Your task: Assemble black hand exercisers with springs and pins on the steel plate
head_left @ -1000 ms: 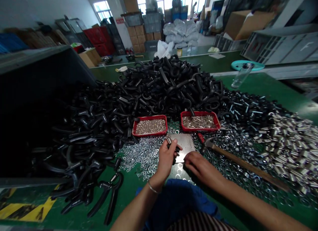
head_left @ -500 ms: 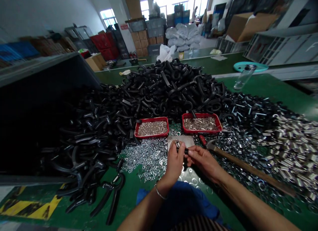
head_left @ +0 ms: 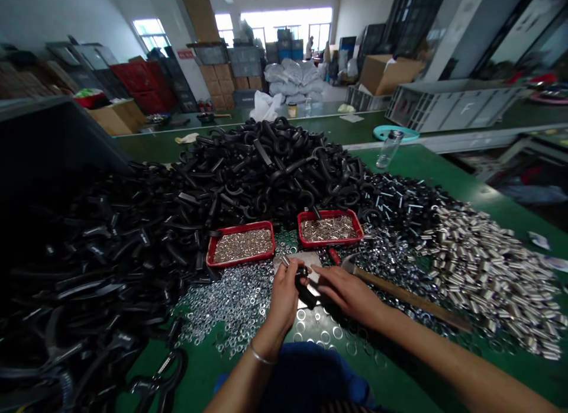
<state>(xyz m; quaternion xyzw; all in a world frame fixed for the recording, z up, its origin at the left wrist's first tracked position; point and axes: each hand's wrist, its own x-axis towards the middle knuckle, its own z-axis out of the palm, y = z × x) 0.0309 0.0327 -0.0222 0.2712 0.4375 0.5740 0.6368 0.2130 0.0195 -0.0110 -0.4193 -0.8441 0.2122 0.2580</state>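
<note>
My left hand (head_left: pixel 284 296) is closed round a black handle piece (head_left: pixel 306 296), which points down toward the metal plate. A small silver coil spring (head_left: pixel 285 261) shows above the thumb of that hand. My right hand (head_left: pixel 350 294) is just to the right, its fingers stretched toward the top of the piece; whether the fingertips touch it I cannot tell. Beneath both hands lies the flat metal plate (head_left: pixel 314 278). A hammer (head_left: pixel 399 290) with a wooden handle rests right of the plate. Loose metal rings (head_left: pixel 325 337) are scattered in front of it.
Two red trays (head_left: pixel 242 260) (head_left: pixel 331 242) hold small metal pins. Behind them rises a big heap of black handles (head_left: pixel 275 170). Silver cylinders (head_left: pixel 483 271) are piled right, small washers (head_left: pixel 235 300) left. A glass bottle (head_left: pixel 389 149) stands at the back right.
My view has turned to the right. The black piece now hangs downward in my left hand, and my right hand's fingers have loosened and straightened from their grip on it.
</note>
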